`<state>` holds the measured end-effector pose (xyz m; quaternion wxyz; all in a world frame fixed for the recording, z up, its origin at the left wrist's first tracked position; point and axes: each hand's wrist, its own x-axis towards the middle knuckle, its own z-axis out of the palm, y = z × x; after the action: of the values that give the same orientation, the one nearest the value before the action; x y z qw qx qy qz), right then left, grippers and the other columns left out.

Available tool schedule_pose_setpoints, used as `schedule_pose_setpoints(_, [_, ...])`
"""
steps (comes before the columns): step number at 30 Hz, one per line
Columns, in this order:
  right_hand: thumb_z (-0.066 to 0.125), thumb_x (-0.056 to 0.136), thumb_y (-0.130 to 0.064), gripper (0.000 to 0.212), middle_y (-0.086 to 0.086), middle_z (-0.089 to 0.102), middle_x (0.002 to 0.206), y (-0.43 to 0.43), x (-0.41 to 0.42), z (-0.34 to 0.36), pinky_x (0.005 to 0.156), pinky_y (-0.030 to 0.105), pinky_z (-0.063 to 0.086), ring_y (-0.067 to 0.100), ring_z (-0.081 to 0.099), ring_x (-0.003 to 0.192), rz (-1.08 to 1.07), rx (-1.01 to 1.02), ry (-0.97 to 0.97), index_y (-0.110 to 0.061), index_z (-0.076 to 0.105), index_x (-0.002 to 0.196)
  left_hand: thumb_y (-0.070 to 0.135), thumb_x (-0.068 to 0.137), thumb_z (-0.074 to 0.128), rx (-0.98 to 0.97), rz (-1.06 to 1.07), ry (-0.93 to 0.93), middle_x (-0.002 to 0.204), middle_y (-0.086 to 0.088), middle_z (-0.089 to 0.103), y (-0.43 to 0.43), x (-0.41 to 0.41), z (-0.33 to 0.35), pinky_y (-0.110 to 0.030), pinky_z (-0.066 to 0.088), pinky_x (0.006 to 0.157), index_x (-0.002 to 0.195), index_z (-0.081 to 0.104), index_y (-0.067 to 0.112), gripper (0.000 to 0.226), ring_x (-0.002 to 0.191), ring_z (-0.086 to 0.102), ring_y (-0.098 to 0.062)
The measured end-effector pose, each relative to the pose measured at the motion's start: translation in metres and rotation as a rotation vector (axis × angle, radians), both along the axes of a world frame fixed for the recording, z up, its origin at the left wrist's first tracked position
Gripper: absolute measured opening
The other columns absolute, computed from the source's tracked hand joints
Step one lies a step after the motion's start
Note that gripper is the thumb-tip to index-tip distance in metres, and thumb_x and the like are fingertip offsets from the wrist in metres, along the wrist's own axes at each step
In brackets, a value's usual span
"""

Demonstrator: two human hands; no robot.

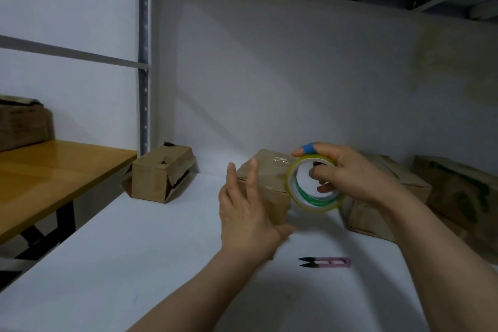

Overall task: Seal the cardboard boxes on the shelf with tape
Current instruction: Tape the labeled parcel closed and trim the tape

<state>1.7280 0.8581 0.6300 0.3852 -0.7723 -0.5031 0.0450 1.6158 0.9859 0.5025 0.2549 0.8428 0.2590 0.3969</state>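
Two hands are at work over the white shelf [134,264]. The R hand [350,172] grips the tape roll [318,207]: the fingers curl in through the core from the right, and the forefinger, w/ a blue band [307,148] round it, lies along the top of the rim. The roll stands on edge w/ its open core facing the camera. It is held up off the shelf, just right of the middle box [269,172] and overlapping that box's right corner. The L hand [248,213] is spread, fingers straight and pointing up, palm toward the near-left face of the middle box and thumb down by its lower front edge. Motion blur makes it hard to tell whether it's actually touching. A shiny clear strip shows on the box top near the roll.

Other cartons: a left box [159,175] w/ torn flaps sits back near the shelf post [144,62]. A right box [377,215] is partly hidden behind the R wrist, and a far-right box [458,191] sits beyond it. Pink-handled thread snips [324,262] lie flat on the shelf btwn the forearms, blades pointing left. Off to the left is a wooden table [54,170] w/ another carton [21,124] on it.
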Motion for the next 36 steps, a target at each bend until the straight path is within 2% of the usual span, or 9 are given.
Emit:
schedule_pose_setpoints(4, [0.061,0.092,-0.009,0.046,-0.018,0.068,0.083,0.0,-0.015,0.004,0.075,0.026,0.058,0.008,0.066,0.079,0.091,-0.009,-0.032,-0.034,0.06,0.129,0.057,0.05,0.089,-0.034,-0.136,-0.084,0.158,0.009,-0.009,0.033,-0.007,-0.007,-0.04,0.018,0.12,0.148,-0.019,0.048,0.147,0.148,0.006,-0.02])
schedule_pose_setpoints(8, [0.069,0.091,-0.016,0.046,0.001,0.072,0.099,0.009,-0.032,-0.001,0.08,0.028,0.059,0.015,0.072,0.09,0.136,0.117,0.091,-0.036,0.057,0.131,0.058,0.041,0.095,-0.075,-0.295,-0.046,0.151,0.016,0.007,0.074,-0.021,0.0,-0.028,0.024,0.116,0.149,-0.022,0.048,0.159,0.143,0.016,-0.01])
schedule_pose_setpoints(10, [0.074,0.087,-0.019,0.043,0.001,0.073,0.107,0.018,-0.038,-0.006,0.085,0.03,0.06,0.015,0.073,0.094,0.138,0.209,0.194,-0.031,0.061,0.127,0.056,0.042,0.096,-0.07,-0.331,-0.01,0.145,0.02,0.008,0.085,-0.022,0.005,-0.026,0.025,0.113,0.146,-0.025,0.052,0.159,0.14,0.019,-0.007])
schedule_pose_setpoints(13, [0.079,0.081,-0.029,0.04,0.002,0.075,0.103,0.028,-0.047,-0.014,0.078,0.028,0.06,0.014,0.074,0.089,0.105,0.27,0.321,-0.028,0.065,0.118,0.054,0.044,0.097,-0.053,-0.371,0.055,0.138,0.02,0.011,0.099,-0.022,0.008,-0.026,0.029,0.11,0.144,-0.023,0.057,0.156,0.134,0.025,-0.009])
schedule_pose_setpoints(16, [0.079,0.08,-0.036,0.034,0.0,0.075,0.1,0.031,-0.051,-0.018,0.075,0.028,0.058,0.012,0.074,0.087,0.048,0.259,0.327,-0.028,0.068,0.111,0.057,0.044,0.095,-0.029,-0.377,0.119,0.135,0.018,0.015,0.106,-0.02,0.008,-0.023,0.034,0.108,0.154,-0.006,0.045,0.15,0.13,0.034,-0.01])
schedule_pose_setpoints(19, [0.078,0.08,-0.036,0.029,-0.002,0.077,0.096,0.027,-0.053,-0.019,0.074,0.027,0.057,0.012,0.074,0.086,0.03,0.247,0.357,-0.026,0.072,0.107,0.058,0.045,0.095,-0.02,-0.353,0.108,0.133,0.018,0.018,0.108,-0.019,0.007,-0.019,0.036,0.103,0.152,0.015,0.035,0.136,0.127,0.039,-0.009])
schedule_pose_setpoints(24, [0.075,0.083,-0.033,0.018,0.0,0.078,0.09,0.013,-0.057,-0.028,0.077,0.03,0.06,0.017,0.075,0.084,0.032,0.193,0.377,-0.021,0.076,0.097,0.055,0.048,0.096,-0.033,-0.358,0.1,0.131,0.014,0.022,0.112,-0.02,0.011,-0.012,0.035,0.095,0.146,0.022,0.035,0.125,0.12,0.041,-0.005])
schedule_pose_setpoints(30, [0.07,0.089,-0.034,0.024,-0.007,0.077,0.101,0.012,-0.055,-0.057,0.092,0.037,0.057,0.01,0.074,0.094,0.016,0.11,0.443,-0.027,0.074,0.112,0.054,0.053,0.093,-0.044,-0.398,0.082,0.136,0.006,0.029,0.106,-0.02,0.004,-0.022,0.037,0.105,0.147,0.011,0.057,0.125,0.123,0.043,-0.01])
schedule_pose_setpoints(36, [0.064,0.093,-0.029,0.028,-0.009,0.076,0.101,0.028,-0.057,-0.07,0.093,0.036,0.057,0.006,0.072,0.093,-0.019,0.062,0.429,-0.031,0.071,0.12,0.049,0.051,0.094,-0.017,-0.394,0.212,0.13,0.002,0.029,0.11,-0.017,0.016,-0.016,0.037,0.095,0.14,0.021,0.044,0.115,0.12,0.04,-0.013])
